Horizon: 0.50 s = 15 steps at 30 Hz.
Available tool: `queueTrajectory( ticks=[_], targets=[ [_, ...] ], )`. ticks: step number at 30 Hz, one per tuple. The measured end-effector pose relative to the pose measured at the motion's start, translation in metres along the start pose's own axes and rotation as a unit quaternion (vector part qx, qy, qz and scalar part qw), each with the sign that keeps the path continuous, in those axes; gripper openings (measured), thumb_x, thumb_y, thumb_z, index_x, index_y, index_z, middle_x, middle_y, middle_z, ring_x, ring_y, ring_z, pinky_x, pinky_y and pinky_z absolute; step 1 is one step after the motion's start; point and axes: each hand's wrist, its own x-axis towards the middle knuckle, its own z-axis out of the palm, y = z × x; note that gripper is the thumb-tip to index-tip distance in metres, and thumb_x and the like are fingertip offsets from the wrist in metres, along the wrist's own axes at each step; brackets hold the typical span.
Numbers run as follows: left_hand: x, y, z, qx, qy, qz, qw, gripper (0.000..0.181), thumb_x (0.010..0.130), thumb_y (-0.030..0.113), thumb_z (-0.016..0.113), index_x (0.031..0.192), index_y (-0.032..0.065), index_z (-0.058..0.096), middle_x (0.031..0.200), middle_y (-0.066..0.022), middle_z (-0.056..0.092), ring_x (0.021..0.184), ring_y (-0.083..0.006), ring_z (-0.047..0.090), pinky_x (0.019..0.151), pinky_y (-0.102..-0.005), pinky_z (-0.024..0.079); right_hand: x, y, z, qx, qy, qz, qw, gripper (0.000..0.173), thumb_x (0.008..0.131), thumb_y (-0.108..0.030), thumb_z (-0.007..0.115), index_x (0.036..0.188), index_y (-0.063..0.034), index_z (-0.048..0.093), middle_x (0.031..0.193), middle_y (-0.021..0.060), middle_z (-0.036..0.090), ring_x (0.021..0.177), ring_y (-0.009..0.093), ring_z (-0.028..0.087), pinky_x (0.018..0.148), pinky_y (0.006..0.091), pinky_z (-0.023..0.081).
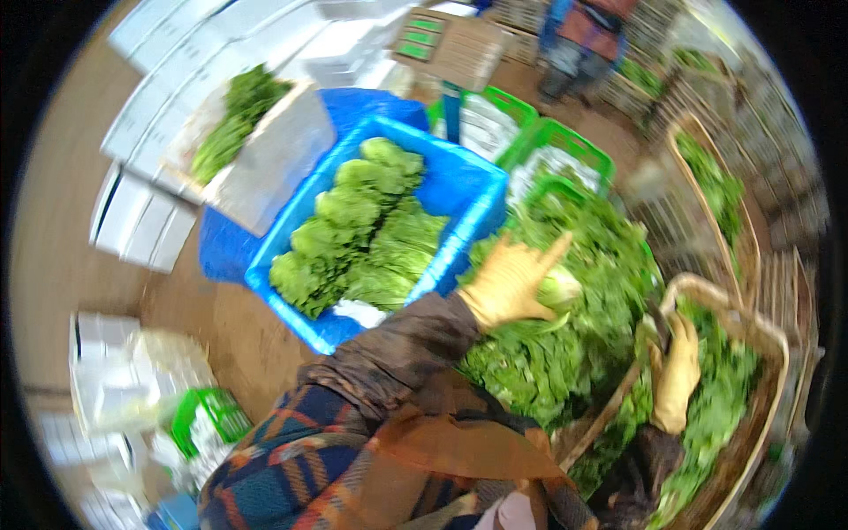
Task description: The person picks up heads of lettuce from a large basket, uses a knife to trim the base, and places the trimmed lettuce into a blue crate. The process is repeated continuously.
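My left hand (510,281), in a yellow glove, reaches over a heap of green leaf lettuce (596,265). Its fingers are spread around the pale base of one lettuce head (562,289), without closing on it. On the right, my gloved right hand (676,377) is over the near edge of a worn crate (772,391) of loose leaves. A dark, narrow object (652,324) shows by its fingers, too blurred to name or to tell whether it is gripped. A blue plastic-lined bin (474,179) left of the heap holds lettuce heads (344,212) in two rows.
A white foam box (271,172) with greens stands beyond the blue bin. Green crates (563,142) and a post-mounted scale display (450,46) are at the back. Stacked crates (762,132) line the right; white boxes (142,218) line the left. A person (583,40) is partly visible behind.
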Motion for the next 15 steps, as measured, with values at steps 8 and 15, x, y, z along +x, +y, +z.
queueTrajectory(
  ticks=[8,15],
  targets=[
    [0.001,0.075,0.035,-0.441,0.102,-0.050,0.890,0.148,0.065,0.069,0.084,0.162,0.0094,-0.011,0.159,-0.0307,0.024,0.144,-0.0414,0.034,0.120,-0.0490,0.029,-0.003,-0.066,0.077,0.615,-0.074,0.088,0.780,0.099,0.086,-0.067,0.068,0.155,-0.0038,0.037,0.147,0.0155,0.051,0.130,0.031,0.053,0.110,0.0438,0.043],
    [-0.060,0.003,0.030,-0.549,-0.014,-0.146,0.823,0.122,0.073,0.039,0.091,0.160,0.0099,0.010,0.158,-0.0220,0.034,0.147,-0.0377,0.032,0.126,-0.0488,0.022,0.004,-0.124,0.133,0.677,-0.156,0.190,0.694,0.082,0.074,-0.031,0.090,0.140,-0.0009,0.052,0.128,0.0108,0.062,0.114,0.024,0.061,0.100,0.0389,0.051]
  ],
)
